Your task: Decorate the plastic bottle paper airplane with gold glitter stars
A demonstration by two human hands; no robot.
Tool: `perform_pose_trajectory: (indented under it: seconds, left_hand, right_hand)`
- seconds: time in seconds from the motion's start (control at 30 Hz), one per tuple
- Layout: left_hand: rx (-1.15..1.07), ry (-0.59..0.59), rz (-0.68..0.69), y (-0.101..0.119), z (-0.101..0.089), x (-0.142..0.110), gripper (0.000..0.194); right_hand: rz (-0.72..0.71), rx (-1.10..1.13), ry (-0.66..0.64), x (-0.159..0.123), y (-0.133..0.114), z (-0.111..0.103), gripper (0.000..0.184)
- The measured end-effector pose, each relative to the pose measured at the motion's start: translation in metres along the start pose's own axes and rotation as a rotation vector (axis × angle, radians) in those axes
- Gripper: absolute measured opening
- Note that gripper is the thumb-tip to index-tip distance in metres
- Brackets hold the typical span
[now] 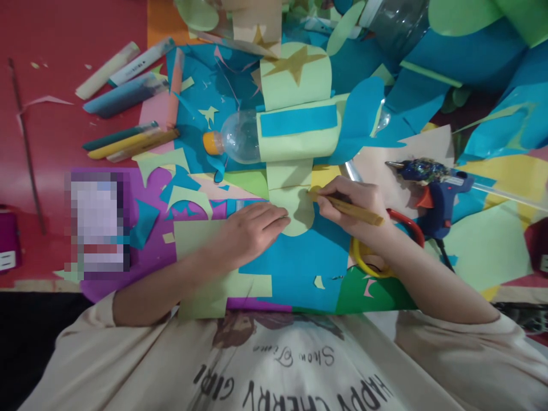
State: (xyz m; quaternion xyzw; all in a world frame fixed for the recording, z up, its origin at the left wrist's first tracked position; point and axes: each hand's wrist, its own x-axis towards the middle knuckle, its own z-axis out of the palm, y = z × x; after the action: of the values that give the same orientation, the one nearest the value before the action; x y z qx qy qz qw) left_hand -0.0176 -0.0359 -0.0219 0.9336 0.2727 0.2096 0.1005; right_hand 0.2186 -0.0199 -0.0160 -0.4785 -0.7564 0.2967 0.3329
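A plastic bottle (pixel 242 136) with an orange cap lies on its side, wrapped in pale green paper with a blue strip (pixel 299 120). One pale green paper wing (pixel 295 74) with a brown star sticks out on the far side. Another rounded wing (pixel 293 214) reaches toward me. My left hand (pixel 252 231) rests flat, fingers outstretched, on the near wing's left edge. In my right hand (pixel 353 202) is a yellow-brown marker (pixel 355 211), its tip at the near wing's right edge. Blue paper fins (pixel 363 108) stand at the bottle's right end.
A blue glue gun (pixel 439 200) lies to the right, close to red-and-yellow-handled scissors (pixel 362 262) partly under my right forearm. Several markers (pixel 124 94) lie at the left, above a blurred-out phone (pixel 96 222). Paper scraps (pixel 190 200) cover much of the table.
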Motion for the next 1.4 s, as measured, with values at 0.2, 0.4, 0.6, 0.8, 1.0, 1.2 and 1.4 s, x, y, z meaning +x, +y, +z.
perform_pose_trajectory:
  seconds: [0.2, 0.4, 0.6, 0.8, 1.0, 1.2, 1.4]
  left_hand:
    - [0.030, -0.091, -0.092, -0.003, -0.004, 0.001, 0.022]
    - [0.042, -0.137, -0.197, -0.008, -0.004, -0.002, 0.041]
    - [0.050, -0.121, -0.191, -0.008, -0.002, -0.003, 0.042]
    - [0.049, -0.115, -0.169, -0.009, -0.002, -0.004, 0.046]
    - [0.043, -0.122, -0.174, -0.009, -0.002, -0.003, 0.048]
    - [0.019, -0.144, -0.186, -0.008, -0.003, -0.003, 0.050]
    - [0.055, -0.132, -0.162, -0.007, -0.002, -0.003, 0.056]
  right_hand:
    - [-0.097, -0.042, -0.039, -0.007, -0.003, 0.005, 0.013]
    - [-0.144, -0.107, -0.112, -0.010, -0.010, 0.008, 0.013]
    - [-0.221, -0.079, -0.151, -0.013, -0.013, 0.013, 0.011]
    - [-0.298, -0.115, -0.203, -0.014, -0.015, 0.016, 0.012]
    - [-0.411, -0.114, -0.229, -0.013, -0.017, 0.016, 0.016]
    - [-0.439, -0.115, -0.268, -0.013, -0.016, 0.018, 0.016]
    - [-0.420, 0.007, -0.282, -0.012, -0.014, 0.017, 0.013]
